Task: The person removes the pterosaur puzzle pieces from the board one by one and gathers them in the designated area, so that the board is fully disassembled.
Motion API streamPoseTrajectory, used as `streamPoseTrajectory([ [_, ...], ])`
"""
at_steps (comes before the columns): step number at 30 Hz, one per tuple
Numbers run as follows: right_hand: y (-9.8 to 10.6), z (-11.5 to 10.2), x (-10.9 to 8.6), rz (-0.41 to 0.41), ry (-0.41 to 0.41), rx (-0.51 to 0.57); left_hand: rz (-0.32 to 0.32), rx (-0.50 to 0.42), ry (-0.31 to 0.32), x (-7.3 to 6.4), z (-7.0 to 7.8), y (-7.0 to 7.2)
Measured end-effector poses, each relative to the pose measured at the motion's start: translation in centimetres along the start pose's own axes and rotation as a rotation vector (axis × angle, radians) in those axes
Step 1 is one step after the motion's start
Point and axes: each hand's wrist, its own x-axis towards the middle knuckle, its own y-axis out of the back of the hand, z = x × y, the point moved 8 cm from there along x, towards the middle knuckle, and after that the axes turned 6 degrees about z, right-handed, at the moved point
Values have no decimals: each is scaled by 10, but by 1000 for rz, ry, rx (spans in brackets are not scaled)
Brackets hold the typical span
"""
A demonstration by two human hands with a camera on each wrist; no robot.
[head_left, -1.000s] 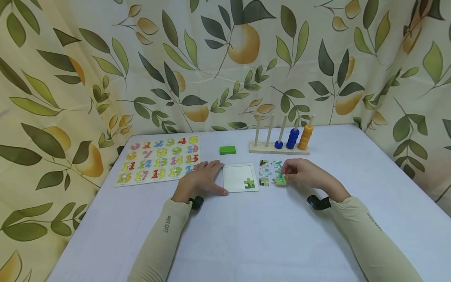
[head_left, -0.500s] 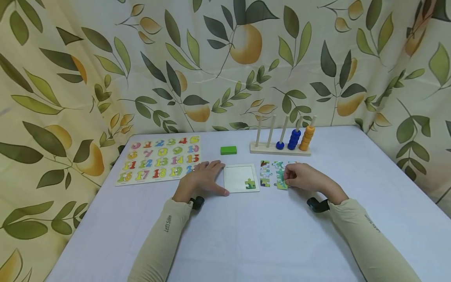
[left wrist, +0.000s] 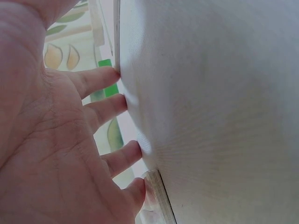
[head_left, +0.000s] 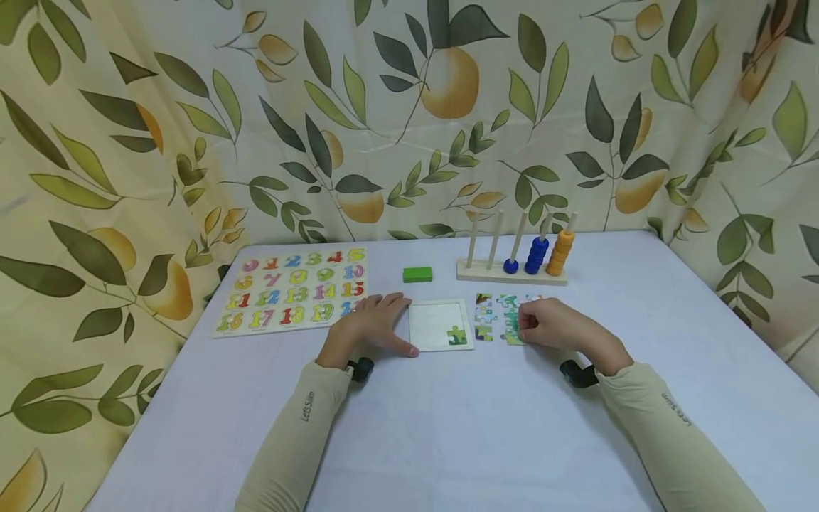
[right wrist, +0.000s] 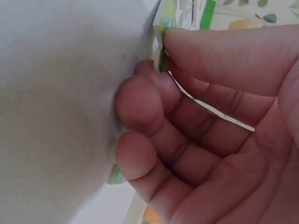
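Observation:
In the head view my left hand [head_left: 371, 328] lies on the table with fingers spread, thumb and index fingertips right at the left edge of a white puzzle tray [head_left: 432, 323]. One green jigsaw piece [head_left: 457, 336] sits in the tray's lower right corner. To the right of the tray, more jigsaw pieces [head_left: 483, 316] are laid out in rows. My right hand [head_left: 559, 326] is over the right side of these, partly hiding them. The right wrist view has its thumb and curled fingers pinching the edge of a thin puzzle piece [right wrist: 160, 35], low over the cloth.
A number board [head_left: 291, 293] lies at the left, its corner behind my left hand. Behind the tray is a green block [head_left: 417, 274]. Farther right stands a wooden peg rack [head_left: 512, 272] with blue and orange beads. A patterned curtain [head_left: 409, 128] backs the table.
The puzzle piece in my right hand, tilted up before, has come down among the other pieces, and that hand has shifted slightly right. My left hand keeps its place at the tray.

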Motion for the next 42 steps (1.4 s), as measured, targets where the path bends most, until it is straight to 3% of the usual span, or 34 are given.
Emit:
streamPoseTrajectory([
  [10, -1, -12, -6, -67, 40, -69, 4, 3, 9, -2, 2, 1],
  [17, 0, -12, -6, -62, 9, -49, 4, -14, 17, -2, 2, 1],
  [26, -1, -12, -5, -74, 28, -23, -10, -5, 25, 0, -1, -1],
  [32, 3, -11, -2, -43, 16, -16, 5, -5, 21, -2, 0, 1],
  [37, 3, -11, 0, -27, -11, 56, -4, -12, 21, -1, -1, -1],
  [42, 7, -21, 5, 10, 25, 75, 1, -13, 21, 0, -3, -2],
])
